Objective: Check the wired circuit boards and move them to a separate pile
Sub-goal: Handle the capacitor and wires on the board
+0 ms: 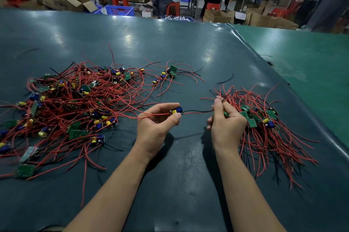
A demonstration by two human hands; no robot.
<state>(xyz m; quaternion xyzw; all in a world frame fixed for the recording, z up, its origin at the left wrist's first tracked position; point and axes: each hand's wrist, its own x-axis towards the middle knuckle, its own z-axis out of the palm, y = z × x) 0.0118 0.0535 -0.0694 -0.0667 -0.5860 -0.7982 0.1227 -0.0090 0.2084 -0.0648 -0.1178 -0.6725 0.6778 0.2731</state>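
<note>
My left hand [154, 124] pinches a board [176, 111], my right hand [225, 118] grips its wires [198, 112]; tangled piles [71, 103] flank both on the counter [170, 46]

We can't really see the small circuit board [176, 111] in the left hand [157, 125], the fingers cover most of it. The right hand [225, 120] hides whatever wire ends it's pinching, plus part of the right pile [264, 127]. The big tangled pile [62, 107] runs off the left edge, and boards buried under its red wires are impossible to count. Board markings are too small to read.
</note>
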